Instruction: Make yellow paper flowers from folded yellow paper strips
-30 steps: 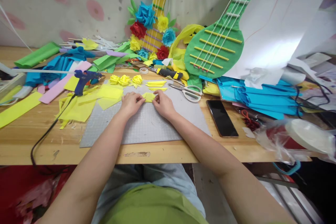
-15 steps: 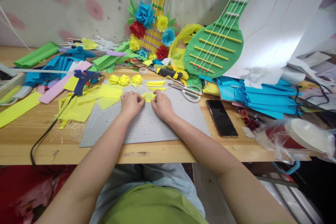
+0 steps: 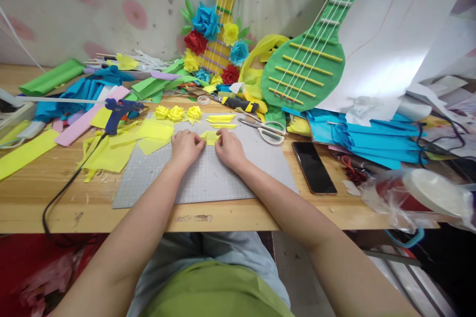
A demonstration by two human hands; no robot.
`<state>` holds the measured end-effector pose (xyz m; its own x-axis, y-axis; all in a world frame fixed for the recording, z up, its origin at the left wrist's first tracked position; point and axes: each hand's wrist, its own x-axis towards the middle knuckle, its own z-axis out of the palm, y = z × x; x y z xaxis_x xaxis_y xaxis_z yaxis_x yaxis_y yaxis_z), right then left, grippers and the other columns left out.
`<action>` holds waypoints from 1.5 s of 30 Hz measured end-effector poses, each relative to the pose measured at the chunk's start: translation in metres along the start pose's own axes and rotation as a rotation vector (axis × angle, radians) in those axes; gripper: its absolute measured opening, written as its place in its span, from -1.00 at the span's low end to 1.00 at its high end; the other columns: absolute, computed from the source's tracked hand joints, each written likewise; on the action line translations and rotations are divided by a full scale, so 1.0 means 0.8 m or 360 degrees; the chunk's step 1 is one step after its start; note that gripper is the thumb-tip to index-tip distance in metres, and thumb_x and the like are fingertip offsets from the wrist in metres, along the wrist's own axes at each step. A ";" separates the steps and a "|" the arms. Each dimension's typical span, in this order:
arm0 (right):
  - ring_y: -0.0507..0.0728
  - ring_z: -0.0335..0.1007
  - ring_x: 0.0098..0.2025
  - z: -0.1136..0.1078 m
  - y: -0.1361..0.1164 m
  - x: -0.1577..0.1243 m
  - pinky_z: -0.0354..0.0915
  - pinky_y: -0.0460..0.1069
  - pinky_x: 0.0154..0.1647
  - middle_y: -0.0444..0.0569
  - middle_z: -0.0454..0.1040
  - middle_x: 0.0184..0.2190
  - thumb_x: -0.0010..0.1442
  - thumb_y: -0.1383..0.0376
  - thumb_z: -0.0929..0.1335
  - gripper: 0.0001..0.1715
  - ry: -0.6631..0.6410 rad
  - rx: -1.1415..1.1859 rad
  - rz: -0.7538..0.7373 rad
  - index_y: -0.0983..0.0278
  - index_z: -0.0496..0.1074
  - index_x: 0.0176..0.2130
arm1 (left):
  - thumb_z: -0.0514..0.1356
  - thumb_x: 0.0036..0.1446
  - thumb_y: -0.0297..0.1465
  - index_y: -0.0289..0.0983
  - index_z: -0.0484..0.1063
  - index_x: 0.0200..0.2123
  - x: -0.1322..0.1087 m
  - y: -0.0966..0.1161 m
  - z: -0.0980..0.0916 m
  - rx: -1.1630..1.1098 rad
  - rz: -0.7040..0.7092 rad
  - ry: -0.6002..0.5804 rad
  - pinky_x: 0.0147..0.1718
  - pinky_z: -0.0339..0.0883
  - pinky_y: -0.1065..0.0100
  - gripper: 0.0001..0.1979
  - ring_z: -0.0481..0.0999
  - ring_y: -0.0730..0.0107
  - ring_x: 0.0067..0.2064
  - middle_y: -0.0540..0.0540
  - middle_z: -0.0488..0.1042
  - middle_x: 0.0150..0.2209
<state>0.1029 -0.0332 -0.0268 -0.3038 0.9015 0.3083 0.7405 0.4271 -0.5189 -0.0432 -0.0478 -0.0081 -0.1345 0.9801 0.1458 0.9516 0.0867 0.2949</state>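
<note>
Back from the front edge of the desk (image 3: 230,215), fingers of the left hand (image 3: 187,147) and right hand (image 3: 229,147) pinch opposite ends of a yellow paper piece (image 3: 210,137), seemingly part-folded. Three yellow flowers (image 3: 175,114) look finished; folded yellow strips (image 3: 221,119) look unused.

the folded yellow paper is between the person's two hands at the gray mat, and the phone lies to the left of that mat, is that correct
Not quite: the phone lies to the right of the gray mat, as the head view shows. The folded yellow paper is indeed between the left hand and right hand.
</note>
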 end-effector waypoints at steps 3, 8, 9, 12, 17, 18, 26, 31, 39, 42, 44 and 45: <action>0.12 0.23 -0.29 0.000 0.000 0.000 0.13 -0.02 -0.26 -0.05 0.39 -0.39 0.06 0.42 0.18 -0.71 -0.0007 -0.0013 -0.0014 0.28 0.23 -0.16 | 0.10 0.02 -0.23 -0.23 0.47 -0.44 0.000 0.000 0.000 0.0008 -0.0006 -0.0008 -0.14 0.09 0.14 -0.78 0.34 0.10 -0.11 -0.15 0.48 -0.26; 0.12 0.22 -0.28 0.001 0.001 0.001 0.12 -0.01 -0.24 -0.03 0.40 -0.35 0.08 0.42 0.17 -0.74 -0.0014 -0.0086 -0.0051 0.28 0.26 -0.18 | 0.11 0.01 -0.24 -0.22 0.46 -0.44 -0.001 0.002 -0.001 0.0013 -0.0028 -0.0011 -0.13 0.08 0.14 -0.79 0.33 0.10 -0.11 -0.14 0.47 -0.26; 0.12 0.22 -0.27 0.001 0.000 0.001 0.12 -0.01 -0.23 -0.02 0.40 -0.34 0.09 0.41 0.17 -0.75 -0.0023 -0.0115 -0.0066 0.28 0.27 -0.19 | 0.11 0.01 -0.24 -0.22 0.45 -0.44 -0.001 0.003 -0.002 0.0009 -0.0030 -0.0007 -0.12 0.08 0.15 -0.80 0.33 0.10 -0.11 -0.14 0.46 -0.25; 0.14 0.21 -0.23 0.000 0.000 0.001 0.12 0.00 -0.20 0.00 0.39 -0.31 0.12 0.40 0.18 -0.79 -0.0076 -0.0210 -0.0116 0.26 0.33 -0.24 | 0.12 0.01 -0.29 -0.19 0.44 -0.37 -0.002 0.005 -0.002 -0.0030 0.0001 0.0027 -0.12 0.07 0.17 -0.85 0.31 0.13 -0.10 -0.11 0.43 -0.24; 0.15 0.20 -0.21 0.000 -0.001 0.001 0.13 0.01 -0.17 0.02 0.38 -0.29 0.14 0.40 0.19 -0.78 -0.0103 -0.0251 -0.0124 0.25 0.38 -0.26 | 0.08 0.03 -0.38 -0.12 0.48 -0.35 -0.005 0.006 0.001 -0.0054 0.0148 0.0040 -0.09 0.03 0.16 -0.82 0.26 0.14 -0.06 -0.11 0.39 -0.22; 0.15 0.21 -0.21 0.001 -0.001 0.001 0.13 0.01 -0.17 0.02 0.39 -0.29 0.13 0.40 0.19 -0.78 -0.0095 -0.0249 -0.0121 0.26 0.38 -0.26 | 0.08 0.02 -0.39 -0.12 0.48 -0.35 -0.006 0.006 0.002 -0.0055 0.0157 0.0036 -0.09 0.02 0.15 -0.82 0.25 0.14 -0.06 -0.11 0.39 -0.22; 0.17 0.21 -0.20 0.004 -0.002 0.001 0.14 0.04 -0.17 0.07 0.39 -0.29 0.15 0.26 0.23 -0.81 -0.0045 -0.0285 -0.0138 0.30 0.36 -0.28 | 0.16 -0.02 -0.24 -0.15 0.49 -0.39 -0.006 0.011 0.007 -0.0091 0.0074 0.0088 -0.05 0.01 0.13 -0.83 0.24 0.10 -0.06 -0.13 0.37 -0.22; 0.18 0.20 -0.21 0.006 -0.001 0.001 0.14 0.03 -0.19 0.05 0.38 -0.28 0.11 0.40 0.20 -0.80 -0.0048 -0.0320 -0.0130 0.30 0.33 -0.24 | 0.13 0.00 -0.33 -0.14 0.50 -0.37 -0.004 0.010 0.006 -0.0128 0.0015 0.0021 -0.07 0.03 0.11 -0.85 0.24 0.08 -0.04 -0.14 0.37 -0.20; 0.17 0.20 -0.17 0.003 0.004 0.000 0.16 0.03 -0.13 0.06 0.33 -0.25 0.02 0.51 0.15 -0.64 -0.0055 -0.0211 -0.0113 0.30 0.30 -0.18 | 0.07 0.02 -0.40 -0.10 0.51 -0.34 -0.003 -0.002 0.003 -0.0196 -0.0061 -0.0036 -0.10 0.09 0.11 -0.79 0.30 0.10 -0.08 -0.12 0.40 -0.23; 0.17 0.20 -0.17 0.003 0.004 -0.001 0.17 0.04 -0.12 0.08 0.32 -0.24 0.01 0.51 0.14 -0.63 -0.0064 -0.0183 -0.0105 0.30 0.30 -0.18 | 0.07 0.01 -0.43 -0.12 0.50 -0.36 -0.002 -0.004 0.001 -0.0216 -0.0064 -0.0035 -0.12 0.11 0.12 -0.79 0.31 0.12 -0.09 -0.12 0.41 -0.25; 0.17 0.20 -0.18 0.003 0.004 -0.001 0.17 0.05 -0.12 0.08 0.32 -0.25 0.00 0.51 0.14 -0.63 -0.0056 -0.0159 -0.0094 0.30 0.30 -0.19 | 0.07 -0.02 -0.44 -0.14 0.47 -0.36 -0.001 -0.006 0.000 -0.0264 -0.0062 -0.0016 -0.13 0.12 0.14 -0.80 0.33 0.16 -0.12 -0.10 0.41 -0.27; 0.16 0.20 -0.18 0.002 0.004 -0.001 0.17 0.05 -0.12 0.07 0.32 -0.25 0.00 0.51 0.14 -0.63 -0.0051 -0.0138 -0.0086 0.30 0.30 -0.20 | 0.08 -0.03 -0.46 -0.16 0.46 -0.36 0.000 -0.007 0.000 -0.0309 -0.0056 0.0002 -0.14 0.13 0.17 -0.81 0.34 0.19 -0.14 -0.09 0.42 -0.29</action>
<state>0.1045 -0.0327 -0.0303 -0.3626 0.8797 0.3078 0.7713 0.4686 -0.4307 -0.0484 -0.0482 -0.0100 -0.1674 0.9768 0.1333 0.8752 0.0849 0.4763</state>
